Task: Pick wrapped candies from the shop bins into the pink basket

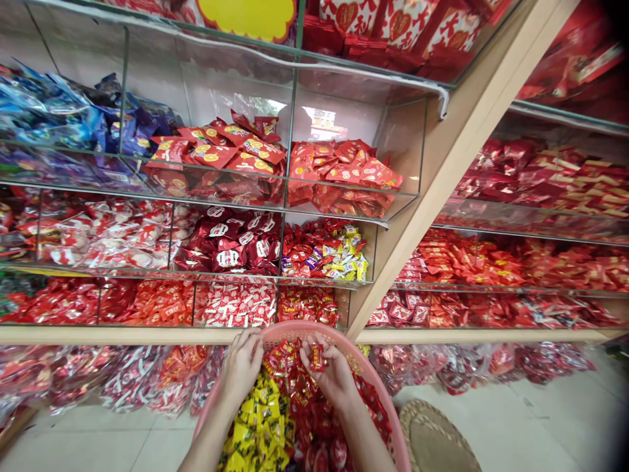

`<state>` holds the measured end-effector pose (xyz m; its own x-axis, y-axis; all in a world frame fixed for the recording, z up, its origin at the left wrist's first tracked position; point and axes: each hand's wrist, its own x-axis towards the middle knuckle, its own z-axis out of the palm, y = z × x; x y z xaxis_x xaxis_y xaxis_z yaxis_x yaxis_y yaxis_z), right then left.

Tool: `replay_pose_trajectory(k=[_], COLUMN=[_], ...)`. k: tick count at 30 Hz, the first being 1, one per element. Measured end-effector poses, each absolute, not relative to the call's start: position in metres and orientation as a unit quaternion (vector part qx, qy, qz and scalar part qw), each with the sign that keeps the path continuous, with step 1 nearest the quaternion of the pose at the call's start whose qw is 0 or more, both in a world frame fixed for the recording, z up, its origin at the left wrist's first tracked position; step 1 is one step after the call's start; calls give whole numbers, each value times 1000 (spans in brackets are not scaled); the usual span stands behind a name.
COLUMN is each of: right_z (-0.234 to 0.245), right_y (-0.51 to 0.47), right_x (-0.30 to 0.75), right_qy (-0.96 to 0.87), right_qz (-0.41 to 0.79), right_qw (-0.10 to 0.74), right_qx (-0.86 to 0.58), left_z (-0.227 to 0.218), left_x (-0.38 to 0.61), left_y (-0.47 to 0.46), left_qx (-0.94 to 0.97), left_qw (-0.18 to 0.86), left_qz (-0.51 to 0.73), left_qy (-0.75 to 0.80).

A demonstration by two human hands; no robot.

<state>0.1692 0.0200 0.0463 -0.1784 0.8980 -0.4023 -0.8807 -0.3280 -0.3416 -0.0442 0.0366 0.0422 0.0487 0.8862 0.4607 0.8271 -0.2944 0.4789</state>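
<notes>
A pink plastic basket (393,419) with a perforated wall stands in front of me. Yellow-wrapped candies (260,419) fill its left part, and red-wrapped candies (319,426) lie in the middle and right. My left hand (244,360) is at the basket's far left rim, its fingers bent over the edge. Above the red heap, my right hand (331,373) is closed on a small red candy (318,357) with gold print, held between thumb and fingers. The bottom of the basket is hidden by the candies.
Glass-fronted shelves (226,275) of sorted candies rise beyond the basket, divided by a slanting-looking wooden post (417,223). Bagged candies (132,377) sit along the floor below. A round woven-edged stool (437,439) stands right of the basket on the tiled floor (535,426).
</notes>
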Motion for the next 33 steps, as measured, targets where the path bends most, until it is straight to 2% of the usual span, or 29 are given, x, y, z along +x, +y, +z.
replay_pose_trajectory(k=[8,15,21,27,33], right_z=[44,36,31,24,8], right_y=[19,7,5,19,25], right_x=[166,174,178,176,170], right_qy=[-53,-108,-162,-240,-384], right_qz=[730,728,687,515,388], right_qw=[599,582,612,616,589], right_qx=[-323,-346,-357,-546,-596], left_z=[40,40,42,42,42], left_x=[-45,-45,-44,-45,-45], left_y=[37,37,37,37,36], left_qx=[724,721,723,722,723], left_qw=[51,51,44,49,48], left_qz=[352,356,361,358,357], left_qy=[591,592,588,590,590])
